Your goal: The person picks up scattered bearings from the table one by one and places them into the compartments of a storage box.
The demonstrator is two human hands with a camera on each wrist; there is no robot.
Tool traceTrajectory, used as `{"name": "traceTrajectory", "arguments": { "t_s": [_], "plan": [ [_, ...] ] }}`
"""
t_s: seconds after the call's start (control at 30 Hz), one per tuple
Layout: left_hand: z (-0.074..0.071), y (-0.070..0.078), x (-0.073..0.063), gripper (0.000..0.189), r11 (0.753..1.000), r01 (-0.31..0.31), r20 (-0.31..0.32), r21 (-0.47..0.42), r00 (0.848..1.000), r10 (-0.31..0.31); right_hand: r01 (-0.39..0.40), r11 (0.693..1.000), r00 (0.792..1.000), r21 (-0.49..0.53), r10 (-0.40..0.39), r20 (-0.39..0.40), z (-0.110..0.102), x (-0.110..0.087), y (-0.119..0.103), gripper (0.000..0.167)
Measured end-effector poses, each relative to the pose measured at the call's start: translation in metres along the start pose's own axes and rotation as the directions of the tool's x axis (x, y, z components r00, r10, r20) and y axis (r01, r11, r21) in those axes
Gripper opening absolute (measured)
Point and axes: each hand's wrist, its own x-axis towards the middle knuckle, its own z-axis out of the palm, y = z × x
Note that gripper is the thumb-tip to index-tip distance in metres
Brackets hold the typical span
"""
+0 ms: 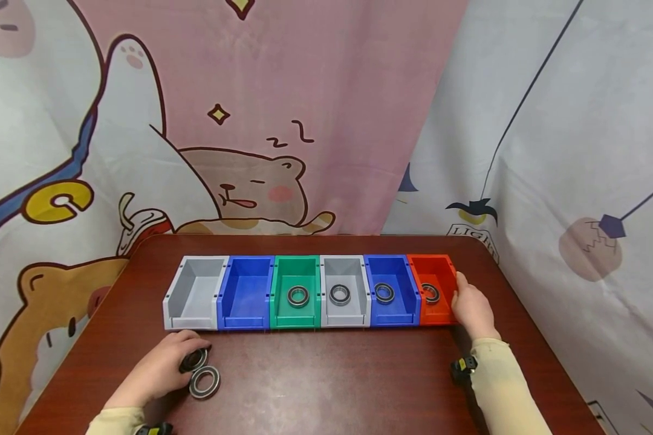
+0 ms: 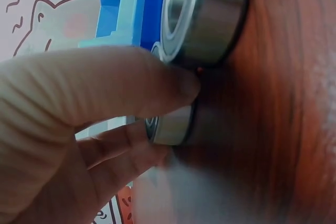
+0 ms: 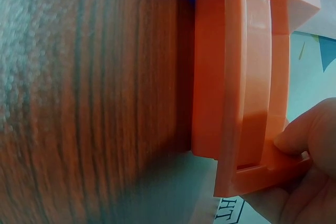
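My left hand [image 1: 165,362] pinches a ball bearing [image 1: 195,360] between thumb and fingers at the table's left front. Much of that bearing is hidden behind the thumb [image 2: 142,80] in the left wrist view. A second bearing [image 1: 204,382] lies on the table right beside it. On the far right, my right hand [image 1: 472,307] grips the outer side wall of the red bin [image 1: 445,272], thumb inside the wall in the right wrist view. A bearing [image 1: 430,293] sits in the red bin.
Bins stand joined in a row: grey [image 1: 201,284], blue [image 1: 248,284], green [image 1: 296,272], grey [image 1: 343,269], blue [image 1: 386,269], then red. The green, right grey and right blue bins hold one bearing each. A printed curtain [image 1: 359,121] hangs behind the brown table [image 1: 332,380].
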Motion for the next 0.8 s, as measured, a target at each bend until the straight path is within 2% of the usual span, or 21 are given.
{"name": "traceTrajectory", "arguments": {
  "t_s": [0.23,0.5,0.57,0.8],
  "plan": [
    [0.0,-0.001,0.002,0.05,1.0,-0.013,0.007,0.007,1.0,0.013,0.034,0.999,0.999,-0.003,-0.034,-0.023,0.001,-0.001,0.002,0.05],
    [0.0,-0.007,0.001,0.05,0.997,-0.082,-0.065,0.013,0.994,0.083,0.022,1.0,1.0,0.001,-0.022,-0.006,-0.001,0.0,0.002,0.052],
    [-0.002,-0.008,0.001,0.049,0.998,-0.066,-0.052,0.006,0.996,0.066,0.022,1.0,1.0,0.002,-0.022,-0.006,-0.001,0.0,0.001,0.052],
    [-0.013,-0.006,0.003,0.045,0.998,0.055,0.022,-0.008,0.998,-0.055,0.02,1.0,1.0,0.009,-0.02,-0.006,0.0,0.0,0.002,0.051]
  ]
}}
